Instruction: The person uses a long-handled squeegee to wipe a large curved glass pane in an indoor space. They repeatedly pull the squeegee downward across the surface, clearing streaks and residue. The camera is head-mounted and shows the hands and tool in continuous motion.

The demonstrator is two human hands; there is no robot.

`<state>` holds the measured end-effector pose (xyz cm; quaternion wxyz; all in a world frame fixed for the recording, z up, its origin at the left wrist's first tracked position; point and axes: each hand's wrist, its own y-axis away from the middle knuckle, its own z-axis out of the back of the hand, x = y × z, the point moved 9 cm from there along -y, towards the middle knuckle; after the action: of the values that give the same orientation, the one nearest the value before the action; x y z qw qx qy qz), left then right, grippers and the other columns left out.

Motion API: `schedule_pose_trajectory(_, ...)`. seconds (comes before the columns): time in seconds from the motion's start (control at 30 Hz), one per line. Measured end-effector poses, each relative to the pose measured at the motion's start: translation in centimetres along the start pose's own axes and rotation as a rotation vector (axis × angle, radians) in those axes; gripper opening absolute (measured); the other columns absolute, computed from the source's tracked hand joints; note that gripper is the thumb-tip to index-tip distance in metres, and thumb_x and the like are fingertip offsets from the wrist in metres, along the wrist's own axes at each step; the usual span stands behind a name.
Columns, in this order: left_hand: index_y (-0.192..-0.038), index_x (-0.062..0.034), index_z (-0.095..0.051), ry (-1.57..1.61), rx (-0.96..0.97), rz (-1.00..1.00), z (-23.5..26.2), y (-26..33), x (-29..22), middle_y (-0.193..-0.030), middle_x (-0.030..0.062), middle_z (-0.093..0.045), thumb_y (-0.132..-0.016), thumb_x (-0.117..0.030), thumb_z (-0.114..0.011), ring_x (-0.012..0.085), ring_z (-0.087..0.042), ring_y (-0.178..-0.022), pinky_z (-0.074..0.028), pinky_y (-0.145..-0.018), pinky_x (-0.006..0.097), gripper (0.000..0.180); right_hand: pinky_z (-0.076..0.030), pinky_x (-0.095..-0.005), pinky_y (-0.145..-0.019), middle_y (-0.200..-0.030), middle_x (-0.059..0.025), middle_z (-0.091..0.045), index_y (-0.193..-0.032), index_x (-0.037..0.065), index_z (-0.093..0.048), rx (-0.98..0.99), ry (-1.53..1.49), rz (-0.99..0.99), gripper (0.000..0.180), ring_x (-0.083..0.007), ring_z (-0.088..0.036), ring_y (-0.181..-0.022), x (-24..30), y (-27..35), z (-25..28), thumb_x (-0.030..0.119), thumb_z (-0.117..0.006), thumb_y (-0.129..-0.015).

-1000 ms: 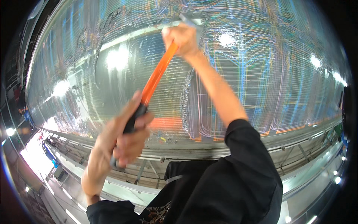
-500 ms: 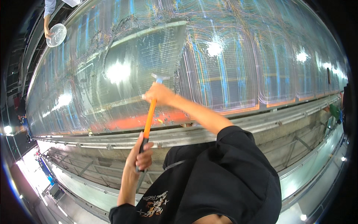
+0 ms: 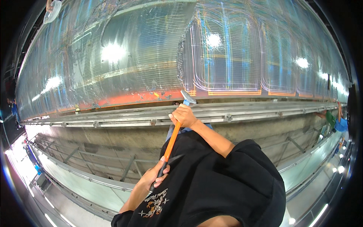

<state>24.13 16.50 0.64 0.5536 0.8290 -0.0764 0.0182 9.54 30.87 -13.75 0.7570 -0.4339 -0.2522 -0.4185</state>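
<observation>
Both my hands hold a long-handled scraper (image 3: 173, 140) with an orange shaft and a metal blade head. My left hand (image 3: 154, 176) is wrapped round its black grip, close to my black shirt. Higher up, my right hand (image 3: 184, 115) grips the shaft just below the head. The blade sits at the near edge of a large glossy ribbed panel (image 3: 143, 41); whether it touches cannot be made out. Coloured lines cover much of the panel, while a plainer patch lies left of centre. Dark crumpled residue (image 3: 180, 56) runs along that patch's right side, and a red-orange strip (image 3: 128, 99) borders the near edge.
A metal rail (image 3: 204, 112) runs along the panel's near side, with a framed gap below it. At the upper left another person's hand holds a clear plastic bowl (image 3: 53, 11). Far right, a person in green (image 3: 331, 120) and another in blue (image 3: 342, 124) are partly visible.
The scraper has come back from over the plain patch to the panel's near edge, with both hands moving nearer me. The view has shifted, so the bowl shows higher up.
</observation>
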Motion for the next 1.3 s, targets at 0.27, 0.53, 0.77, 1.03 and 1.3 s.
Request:
schedule_pose_trajectory(0.27, -0.078, -0.0139, -0.040, 0.210, 0.010, 0.193, -2.5, 4.7, -9.5, -0.046, -0.0045, -0.029, -0.104, -0.070, -0.034, 0.0099, -0.030, -0.030, -0.029, -0.029, 0.027, 0.062, -0.041, -0.0355, -0.053, -0.057, -0.0055, -0.053, -0.064, 0.008, -0.053, -0.065, -0.101, 0.072, 0.028, -0.0233, -0.053, -0.050, -3.7, -7.7, -1.3, 0.006, -0.073, -0.084)
schedule_pose_trajectory(0.53, -0.072, -0.0137, -0.036, 0.164, -0.115, 0.243, -1.9, 7.5, -23.1, -0.043, -0.0043, -0.028, -0.105, -0.069, -0.030, 0.0095, -0.028, -0.027, -0.031, -0.025, 0.029, 0.065, -0.040, -0.0343, -0.050, -0.054, -0.0034, -0.053, -0.062, 0.010, -0.052, -0.200, -0.059, 0.064, 0.032, -0.0204, -0.053, -0.047, -10.1, -18.9, -0.1, 0.010, -0.073, -0.086)
schedule_pose_trajectory(0.77, -0.072, -0.0147, -0.034, 0.156, -0.079, 0.128, -5.0, 5.0, -37.5, -0.041, -0.0052, -0.030, -0.106, -0.068, -0.030, 0.0081, -0.031, -0.026, -0.030, -0.023, 0.027, 0.063, -0.038, -0.0338, -0.045, -0.052, -0.0039, -0.056, -0.056, 0.010, -0.051, -0.464, 0.051, 0.105, 0.037, -0.0198, -0.050, -0.042, -21.6, -28.7, 6.2, 0.008, -0.072, -0.087)
schedule_pose_trajectory(1.03, -0.076, -0.0141, -0.039, 0.200, 0.145, -0.094, -8.7, -0.9, -51.4, -0.040, -0.0052, -0.033, -0.110, -0.057, -0.029, 0.0070, -0.030, -0.023, -0.027, -0.019, 0.026, 0.056, -0.036, -0.0371, -0.046, -0.050, -0.0052, -0.050, -0.058, 0.010, -0.047, -0.487, 0.221, 0.189, 0.043, -0.0242, -0.045, -0.041, -33.5, -37.5, 13.8, 0.013, -0.068, -0.094)
schedule_pose_trajectory(1.3, -0.077, -0.0165, -0.048, 0.262, 0.416, -0.255, -4.5, -4.3, -43.3, -0.046, -0.0098, -0.030, -0.105, -0.064, -0.044, 0.0048, -0.028, -0.029, -0.026, -0.027, 0.027, 0.055, -0.040, -0.0416, -0.056, -0.058, -0.0068, -0.056, -0.064, 0.013, -0.053, 0.060, -0.128, 0.069, 0.039, -0.0312, -0.053, -0.053, -29.0, -36.4, 6.7, 0.025, -0.060, -0.100)
